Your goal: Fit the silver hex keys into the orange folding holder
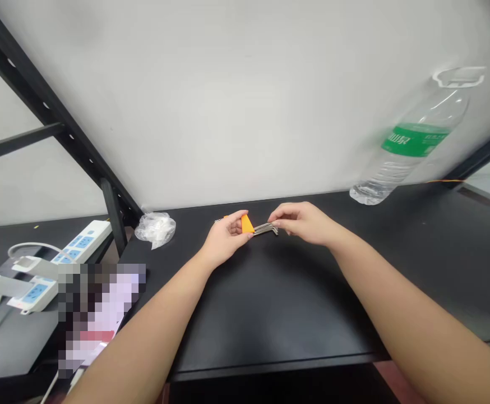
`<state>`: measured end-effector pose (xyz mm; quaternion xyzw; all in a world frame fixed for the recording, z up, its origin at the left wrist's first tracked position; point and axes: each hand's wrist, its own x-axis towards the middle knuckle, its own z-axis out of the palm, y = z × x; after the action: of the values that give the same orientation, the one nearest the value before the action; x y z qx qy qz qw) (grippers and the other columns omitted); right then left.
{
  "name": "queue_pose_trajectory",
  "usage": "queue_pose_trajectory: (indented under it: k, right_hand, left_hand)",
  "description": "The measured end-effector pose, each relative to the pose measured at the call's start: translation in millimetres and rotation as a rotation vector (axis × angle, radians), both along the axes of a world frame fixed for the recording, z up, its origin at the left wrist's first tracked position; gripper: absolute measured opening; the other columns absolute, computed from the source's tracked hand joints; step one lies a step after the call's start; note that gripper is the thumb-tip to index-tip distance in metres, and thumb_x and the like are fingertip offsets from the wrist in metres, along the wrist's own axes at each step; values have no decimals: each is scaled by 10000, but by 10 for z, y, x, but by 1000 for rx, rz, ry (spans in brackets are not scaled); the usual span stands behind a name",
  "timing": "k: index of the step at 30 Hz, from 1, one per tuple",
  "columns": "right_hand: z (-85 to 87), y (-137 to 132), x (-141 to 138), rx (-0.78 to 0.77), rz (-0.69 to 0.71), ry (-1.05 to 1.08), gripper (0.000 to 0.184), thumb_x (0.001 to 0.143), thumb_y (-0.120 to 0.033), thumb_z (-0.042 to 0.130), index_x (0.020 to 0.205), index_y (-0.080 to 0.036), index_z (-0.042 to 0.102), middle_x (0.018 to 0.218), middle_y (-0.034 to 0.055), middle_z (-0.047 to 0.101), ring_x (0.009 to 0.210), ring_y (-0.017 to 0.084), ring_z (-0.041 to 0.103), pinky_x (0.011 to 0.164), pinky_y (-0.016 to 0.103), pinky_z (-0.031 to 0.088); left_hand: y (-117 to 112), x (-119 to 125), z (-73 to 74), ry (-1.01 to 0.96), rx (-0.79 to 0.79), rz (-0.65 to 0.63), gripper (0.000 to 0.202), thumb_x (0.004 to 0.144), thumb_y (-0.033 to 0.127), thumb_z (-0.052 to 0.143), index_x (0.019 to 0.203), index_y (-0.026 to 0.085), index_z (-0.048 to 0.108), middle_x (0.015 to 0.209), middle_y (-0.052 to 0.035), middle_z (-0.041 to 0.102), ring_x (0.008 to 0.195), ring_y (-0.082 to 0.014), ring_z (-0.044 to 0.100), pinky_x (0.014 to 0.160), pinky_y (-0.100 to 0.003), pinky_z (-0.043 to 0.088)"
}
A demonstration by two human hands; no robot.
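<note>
My left hand [227, 238] is closed round an orange holder [247, 224] with its thumb and fingers on either side. Several metal hex keys [265, 228] stick out of the holder to the right, their short ends bent down. A straight metal end also shows at the holder's left side. My right hand [301, 221] pinches one of the hex keys near its bent end, thumb against fingertips. Both hands are just above the black table [278, 314], toward its back edge.
A crumpled clear plastic bag [156, 229] lies at the back left. At the back right stands a big clear water bottle [400, 146] with a green label. Further left are a white power strip [77, 247] with plugs and cables, and a black metal frame [66, 126]. A white wall [245, 101] rises behind.
</note>
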<state>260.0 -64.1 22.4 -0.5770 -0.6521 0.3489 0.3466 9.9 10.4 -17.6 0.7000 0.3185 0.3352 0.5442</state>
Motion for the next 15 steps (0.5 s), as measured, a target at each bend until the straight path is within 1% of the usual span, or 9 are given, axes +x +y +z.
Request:
queue_pose_trajectory:
  k: [2, 5, 8, 11, 13, 15]
  right_hand:
    - [-23, -1, -44, -45, 9, 64, 218, 872, -408, 693, 978, -223, 736, 775, 27, 695, 624, 161, 604, 560, 298, 475]
    - [-90, 5, -176, -58, 12, 193, 232, 848, -402, 736, 974, -215, 682, 798, 18, 673, 623, 148, 609, 547, 283, 481]
    - [-133, -4, -330, -60, 79, 269, 233, 862, -379, 736, 999, -215, 644, 833, 13, 671, 634, 137, 614, 581, 286, 516]
    - [-134, -28, -419, -71, 152, 331, 220, 890, -360, 715, 1030, -214, 630, 884, 21, 681, 680, 141, 640, 640, 306, 558]
    - [-135, -34, -430, -81, 162, 377, 241, 889, -361, 724, 1051, -216, 620, 908, 22, 687, 692, 143, 655, 663, 320, 577]
    - [-150, -27, -417, -103, 156, 372, 257, 890, -380, 733, 1050, -212, 623, 882, 19, 698, 679, 145, 666, 666, 325, 582]
  left_hand:
    - [-16, -8, 10, 56, 68, 12, 641, 798, 235, 808, 1407, 196, 613, 1086, -63, 752, 932, -169, 717, 933, -355, 607]
    - [-45, -20, 36, 143, 201, 19, 595, 798, 275, 805, 1364, 197, 643, 1012, -42, 760, 870, -166, 718, 885, -333, 610]
    - [-73, -24, 58, 194, 299, -17, 544, 808, 308, 791, 1326, 202, 660, 989, -30, 764, 870, -173, 730, 883, -325, 606]
    - [-96, -23, 75, 198, 327, -41, 509, 825, 309, 771, 1313, 218, 658, 1066, -32, 767, 925, -184, 746, 918, -326, 598]
    - [-106, -21, 85, 197, 335, -29, 501, 833, 301, 766, 1316, 231, 653, 1086, -28, 769, 960, -190, 748, 938, -326, 591]
    - [-110, -21, 91, 208, 355, -9, 495, 843, 295, 760, 1322, 245, 646, 1097, -25, 769, 987, -196, 746, 954, -332, 582]
